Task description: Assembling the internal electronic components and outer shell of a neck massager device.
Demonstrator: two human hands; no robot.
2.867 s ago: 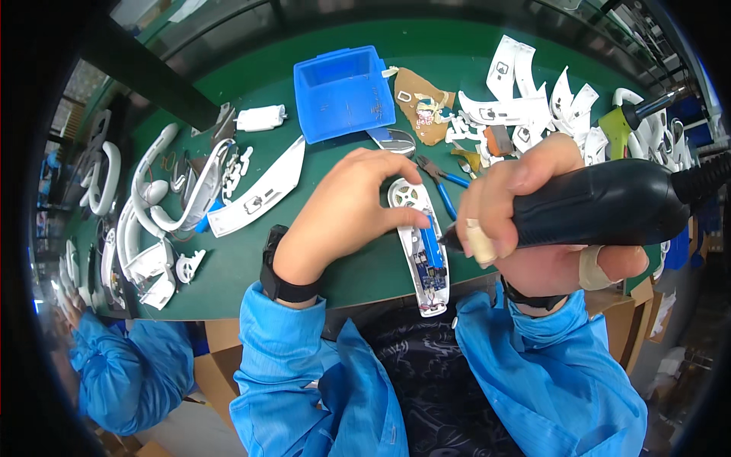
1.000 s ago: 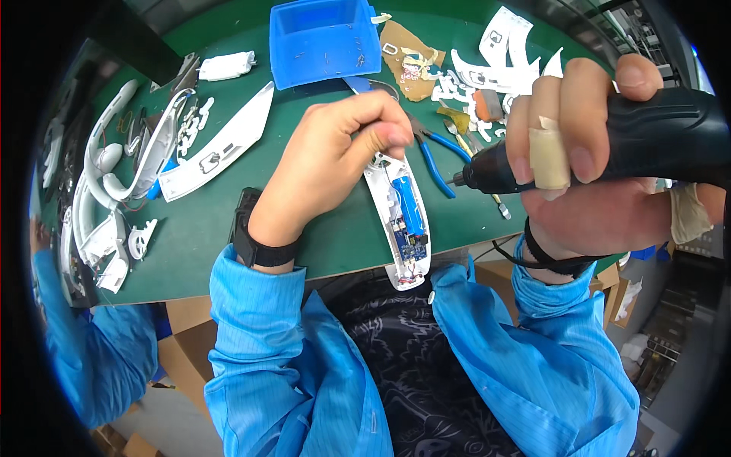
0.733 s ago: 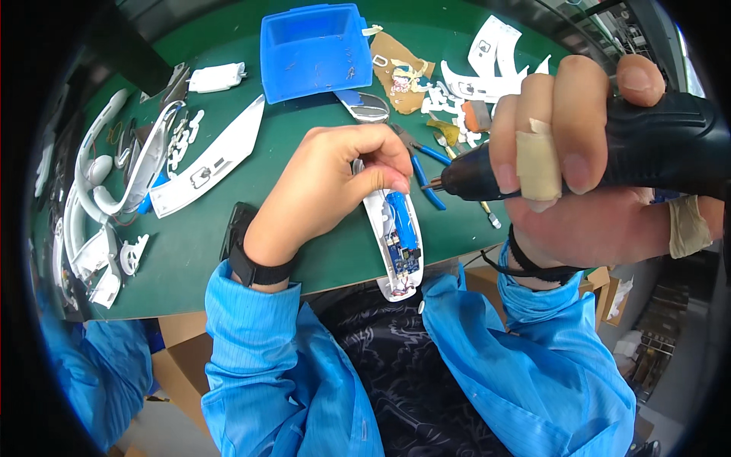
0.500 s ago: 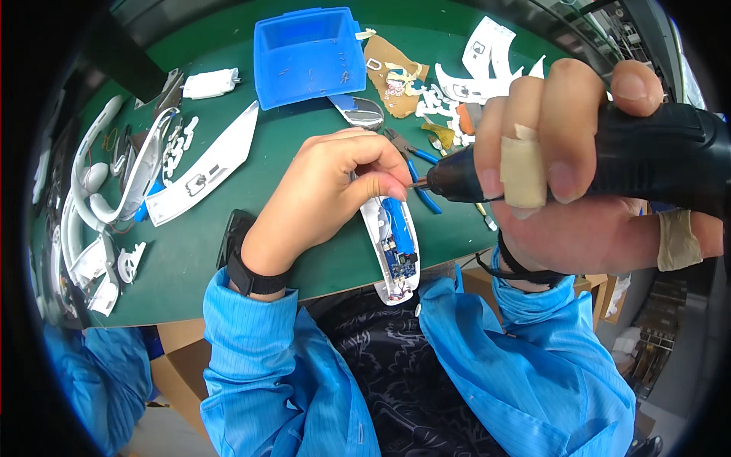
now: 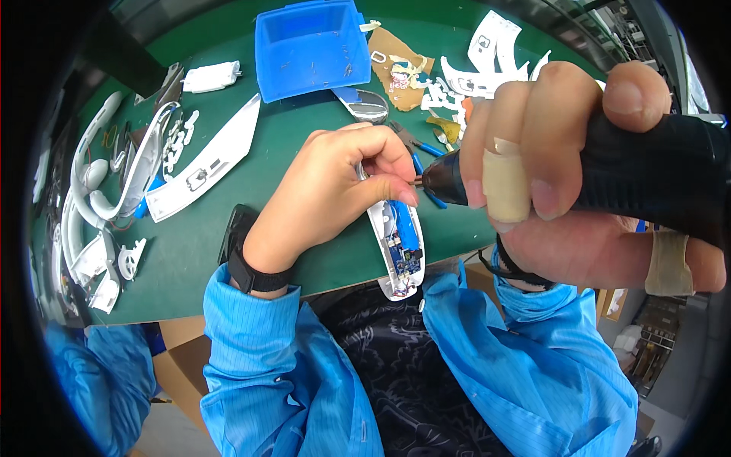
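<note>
A black electric screwdriver (image 5: 647, 167) lies level in my right hand (image 5: 544, 152), which has its fingers wrapped round it and tape on a finger and the thumb. The screwdriver's bit points left and meets the fingertips of my left hand (image 5: 343, 167). That hand pinches thumb and forefinger together at the bit's tip; whatever is between them is hidden. Below it, an opened white housing (image 5: 384, 282) rests near the table's front edge, its upper end covered by my hand. Inside the housing are a blue wrapped cell (image 5: 407, 227) and a blue circuit board (image 5: 403, 261) with thin wires.
Behind my left hand stands a blue bin (image 5: 312, 57) with small screws on its bottom. Blue-handled pliers (image 5: 419, 145) lie beside the hands. White curved panels (image 5: 209, 167) and frames fill the left, with more white parts (image 5: 487, 76) at the back right of the green table (image 5: 320, 266).
The whole view has shifted slightly. My left hand keeps its pinch at the bit's tip, and the screwdriver stays in my right hand, a little lower and further left in the picture.
</note>
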